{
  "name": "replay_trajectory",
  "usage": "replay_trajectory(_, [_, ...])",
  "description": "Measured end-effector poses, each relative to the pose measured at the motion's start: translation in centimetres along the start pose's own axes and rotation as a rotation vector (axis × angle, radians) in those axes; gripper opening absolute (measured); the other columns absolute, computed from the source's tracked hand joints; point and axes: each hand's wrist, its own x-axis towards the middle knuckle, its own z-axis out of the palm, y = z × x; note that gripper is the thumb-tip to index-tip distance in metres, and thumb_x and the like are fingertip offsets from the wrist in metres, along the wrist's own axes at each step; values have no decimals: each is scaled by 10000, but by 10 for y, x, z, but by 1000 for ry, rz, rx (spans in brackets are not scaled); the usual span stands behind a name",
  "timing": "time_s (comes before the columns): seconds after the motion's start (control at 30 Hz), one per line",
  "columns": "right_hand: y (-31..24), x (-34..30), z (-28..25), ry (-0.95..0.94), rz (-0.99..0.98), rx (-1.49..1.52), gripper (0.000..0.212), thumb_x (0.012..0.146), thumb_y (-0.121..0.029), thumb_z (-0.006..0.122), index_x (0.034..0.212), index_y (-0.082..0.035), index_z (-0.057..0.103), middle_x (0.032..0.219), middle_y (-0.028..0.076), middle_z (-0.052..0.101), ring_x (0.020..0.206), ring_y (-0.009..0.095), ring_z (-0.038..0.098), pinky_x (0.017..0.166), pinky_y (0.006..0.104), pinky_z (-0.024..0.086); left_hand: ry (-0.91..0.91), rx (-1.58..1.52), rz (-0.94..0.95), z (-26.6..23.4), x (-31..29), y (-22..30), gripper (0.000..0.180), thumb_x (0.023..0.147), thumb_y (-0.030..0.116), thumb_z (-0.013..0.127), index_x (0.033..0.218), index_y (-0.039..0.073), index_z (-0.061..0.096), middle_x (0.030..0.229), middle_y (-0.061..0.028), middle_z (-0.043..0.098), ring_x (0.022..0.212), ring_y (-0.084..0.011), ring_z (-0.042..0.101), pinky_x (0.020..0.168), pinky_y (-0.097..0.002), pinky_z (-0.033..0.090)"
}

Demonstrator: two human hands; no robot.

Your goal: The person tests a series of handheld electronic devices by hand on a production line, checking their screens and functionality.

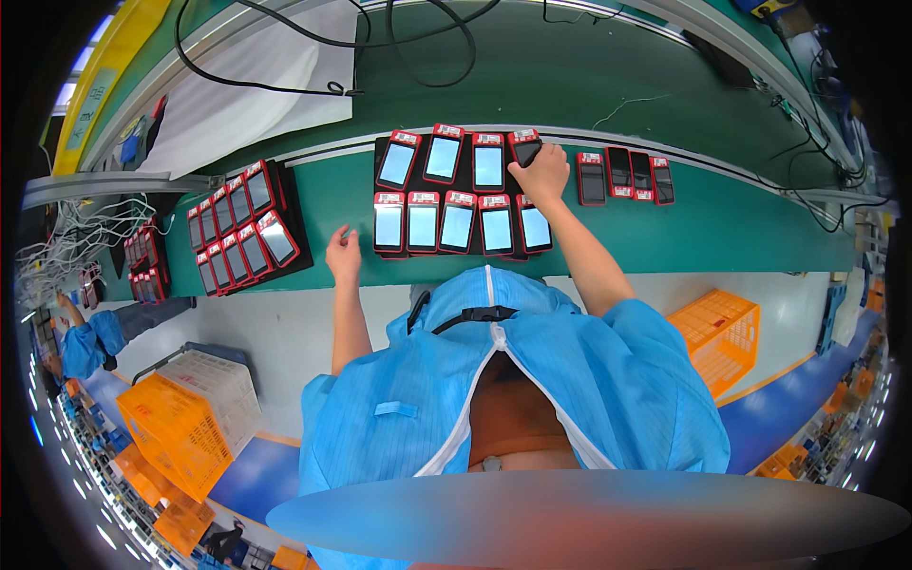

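At the far right of a black tray [465, 180], my right hand [544, 175] closes around a red-framed handheld device [523, 144] with a dark screen. My fingers cover part of it. The other devices on the tray lie in two rows with pale lit screens, among them a back-row device [444, 155] and a front-row device [496, 226]. My left hand [343, 255] hovers left of the tray near the table's front edge. Its fingers are loosely bent and apart, and nothing shows in them.
Dark-screened devices [591, 180] stand in a row on the green table [722, 228] at right. Another loaded tray [296, 223] sits at left, near tangled white cables [71, 237]. Black cable [285, 87] hangs above. Orange crates [717, 332] stand on the floor; a co-worker [85, 347] is far left.
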Motion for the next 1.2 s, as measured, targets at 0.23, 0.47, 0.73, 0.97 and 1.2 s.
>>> replay_trajectory(0.23, [57,-6,-21,105,213,87,592,629,-388,783,992,25,564,1046,176,588,1027,348,576,893,470,469,-82,-147,-81,9,9,8,343,917,209,660,1224,54,660,796,-21,644,682,-101,576,636,-267,467])
replay_trajectory(0.47, [78,-33,-20,-81,364,254,492,643,-357,782,908,16,601,996,187,610,943,346,620,826,439,517,-117,-105,-68,18,11,4,359,920,210,657,1241,50,653,795,-21,638,684,-102,570,636,-265,467])
replay_trajectory(0.73, [85,-32,-9,11,316,23,600,638,-390,807,1001,16,555,1049,163,566,1035,336,563,830,455,519,-112,-140,-50,20,15,15,347,930,198,646,1236,35,647,781,-14,624,684,-101,563,641,-260,462])
replay_trajectory(0.97, [107,-11,-5,114,293,-76,598,619,-379,825,980,-1,537,1022,135,541,1018,318,545,800,442,526,-100,-132,-44,9,7,9,347,930,195,647,1231,21,643,762,-12,616,675,-94,555,622,-253,449])
replay_trajectory(1.2, [102,-6,2,121,280,-28,600,609,-384,830,984,-15,540,1028,127,552,1014,307,550,776,443,526,-90,-106,-30,5,9,-1,344,928,200,651,1220,19,647,761,-15,622,662,-89,560,623,-255,454])
